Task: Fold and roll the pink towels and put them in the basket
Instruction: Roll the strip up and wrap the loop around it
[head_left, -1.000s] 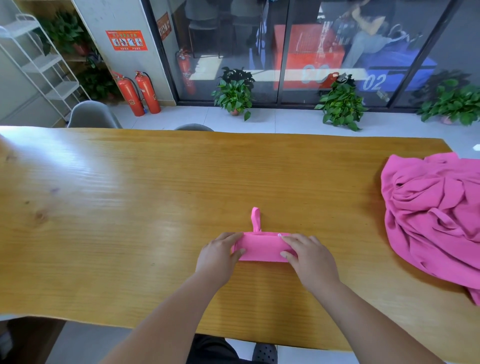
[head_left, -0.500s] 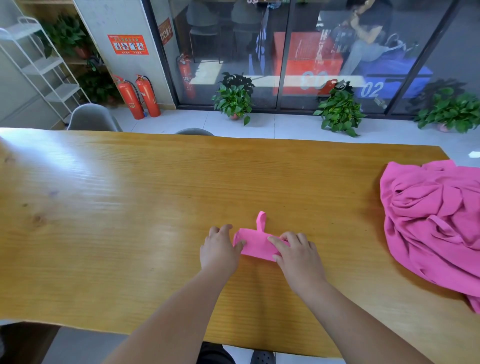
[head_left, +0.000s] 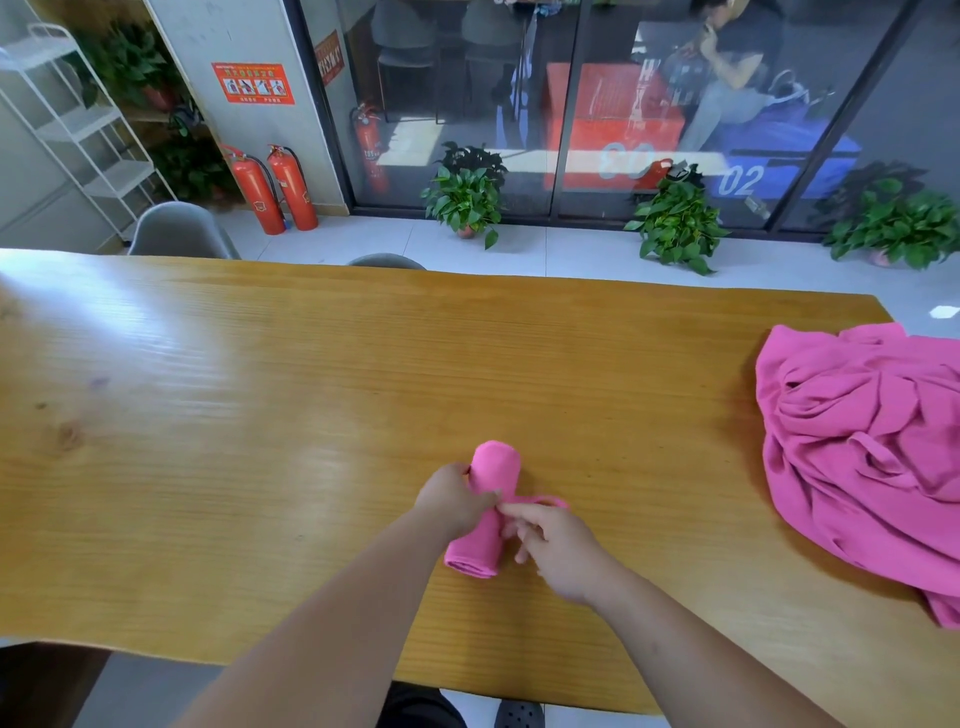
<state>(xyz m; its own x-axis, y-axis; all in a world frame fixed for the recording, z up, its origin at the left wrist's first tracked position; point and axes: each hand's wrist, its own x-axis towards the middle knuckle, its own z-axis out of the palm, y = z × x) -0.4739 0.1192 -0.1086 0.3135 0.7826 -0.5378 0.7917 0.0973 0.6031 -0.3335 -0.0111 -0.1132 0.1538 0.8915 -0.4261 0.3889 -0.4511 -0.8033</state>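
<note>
A rolled pink towel (head_left: 491, 470) stands tilted on the wooden table (head_left: 260, 415), one end up and away from me, the other end near my wrists. My left hand (head_left: 452, 499) grips the roll around its middle from the left. My right hand (head_left: 550, 540) pinches the towel's pink hanging loop (head_left: 545, 501) beside the roll. A heap of unfolded pink towels (head_left: 862, 447) lies at the table's right end. No basket is in view.
Grey chairs (head_left: 176, 231) stand behind the far table edge. Beyond them are potted plants (head_left: 467, 200), two red fire extinguishers (head_left: 275, 189), a white shelf rack (head_left: 78, 130) and glass doors. The near table edge runs just under my forearms.
The towel lay flat and crosswise under both hands; now it is a roll turned lengthwise and lifted at one end. My left hand wrapped around it, and my right moved to the loop.
</note>
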